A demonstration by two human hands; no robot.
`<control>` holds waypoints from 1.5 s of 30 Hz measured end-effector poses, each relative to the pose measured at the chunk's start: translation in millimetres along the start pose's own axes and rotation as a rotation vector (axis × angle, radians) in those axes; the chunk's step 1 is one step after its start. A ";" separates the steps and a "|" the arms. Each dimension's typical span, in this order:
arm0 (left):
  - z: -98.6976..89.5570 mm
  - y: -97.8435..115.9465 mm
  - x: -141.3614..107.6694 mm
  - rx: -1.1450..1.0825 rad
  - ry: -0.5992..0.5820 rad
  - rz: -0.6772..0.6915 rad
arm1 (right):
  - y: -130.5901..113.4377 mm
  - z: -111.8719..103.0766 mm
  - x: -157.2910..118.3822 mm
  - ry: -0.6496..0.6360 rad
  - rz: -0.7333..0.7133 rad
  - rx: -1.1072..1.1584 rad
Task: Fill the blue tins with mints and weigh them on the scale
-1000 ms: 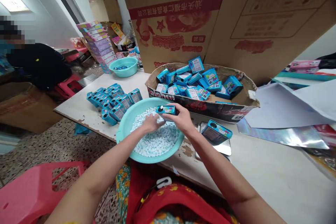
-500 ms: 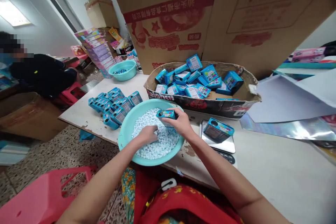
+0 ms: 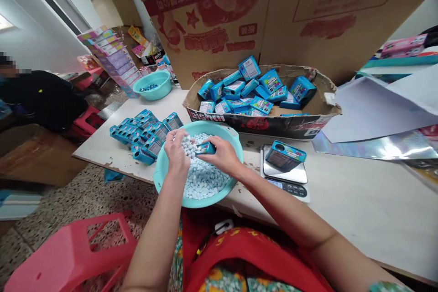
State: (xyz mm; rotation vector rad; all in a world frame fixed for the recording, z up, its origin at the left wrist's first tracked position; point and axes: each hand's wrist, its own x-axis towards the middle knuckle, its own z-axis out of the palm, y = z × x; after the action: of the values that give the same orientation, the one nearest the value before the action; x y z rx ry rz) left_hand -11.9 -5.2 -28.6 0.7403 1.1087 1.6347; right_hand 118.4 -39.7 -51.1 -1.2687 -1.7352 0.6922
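Note:
A turquoise basin (image 3: pixel 237 164) holds many small pale blue candies (image 3: pixel 205 180). Over its left side, my left hand (image 3: pixel 177 150) is cupped around a heap of the candies, its palm turned toward the tin. My right hand (image 3: pixel 222 156) grips a small blue tin (image 3: pixel 205 148) above the basin, the tin's end touching the heap. Another blue tin (image 3: pixel 285 157) with a round hole in its top rests on a digital scale (image 3: pixel 299 174) to the right. Several open blue tins (image 3: pixel 145 134) stand in a cluster left of the basin.
Behind the basin, a cut-down cardboard box (image 3: pixel 253 123) holds many blue tins. A smaller turquoise basin (image 3: pixel 157 91) sits at the back left. White sheets (image 3: pixel 379 114) lie at right. A person (image 3: pixel 44 100) sits far left; a pink stool (image 3: pixel 65 251) stands below.
My left hand has risen out of the candies with a heap in it. The tin in my right hand has tilted and moved left toward that heap. The view has shifted slightly.

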 end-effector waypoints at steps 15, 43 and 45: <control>3.5 7.1 8.7 0.032 0.036 -0.135 | 4.8 -4.0 10.0 -0.057 -0.036 0.110; 17.4 7.1 -4.0 0.427 -0.101 0.324 | -4.4 17.2 5.1 0.035 0.004 0.152; 22.9 13.4 -10.2 0.398 -0.140 0.318 | -5.2 14.1 1.6 0.055 0.004 0.156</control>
State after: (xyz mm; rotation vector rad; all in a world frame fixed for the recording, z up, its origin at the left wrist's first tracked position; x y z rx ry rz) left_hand 6.0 -8.8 -6.9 1.3273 1.2787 1.6048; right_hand 103.5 -39.2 -53.2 -1.1732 -1.6023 0.7720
